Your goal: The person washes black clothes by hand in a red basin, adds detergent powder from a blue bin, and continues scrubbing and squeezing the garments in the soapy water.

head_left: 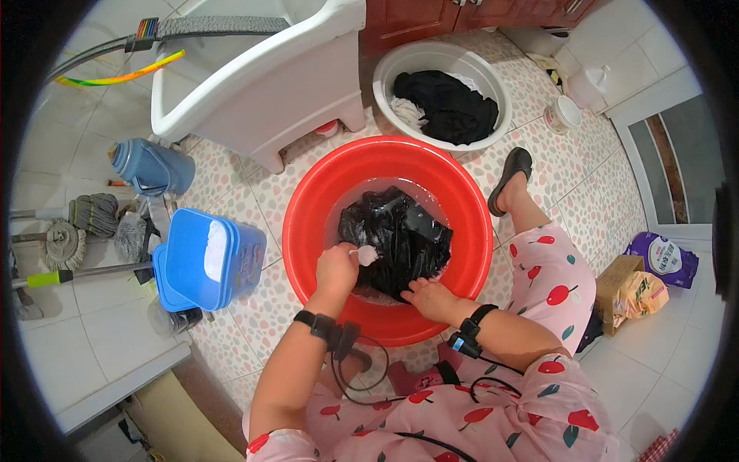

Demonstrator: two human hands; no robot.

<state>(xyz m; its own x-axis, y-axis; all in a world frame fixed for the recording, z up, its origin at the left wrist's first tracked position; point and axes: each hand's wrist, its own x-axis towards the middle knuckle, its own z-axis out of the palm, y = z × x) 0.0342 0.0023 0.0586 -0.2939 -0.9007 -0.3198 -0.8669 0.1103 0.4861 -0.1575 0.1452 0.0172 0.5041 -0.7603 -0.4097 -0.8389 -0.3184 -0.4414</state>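
A wet, shiny black garment [396,231] lies bunched in cloudy water inside a large red basin [306,181]. Above the garment's left part, my left hand [337,269] is closed around a small scoop [366,255] heaped with whitish powder. My right hand [433,299] is at the garment's near right edge, its curled fingers gripping the cloth; the fingertips are partly hidden.
To the left stands an open blue bucket [250,266] with something white inside, beside a blue thermos [158,167]. Beyond the basin, a grey-white tub [496,73] holds black and white clothes. A white washboard sink [300,85] rises at far left; packages [662,258] lie right.
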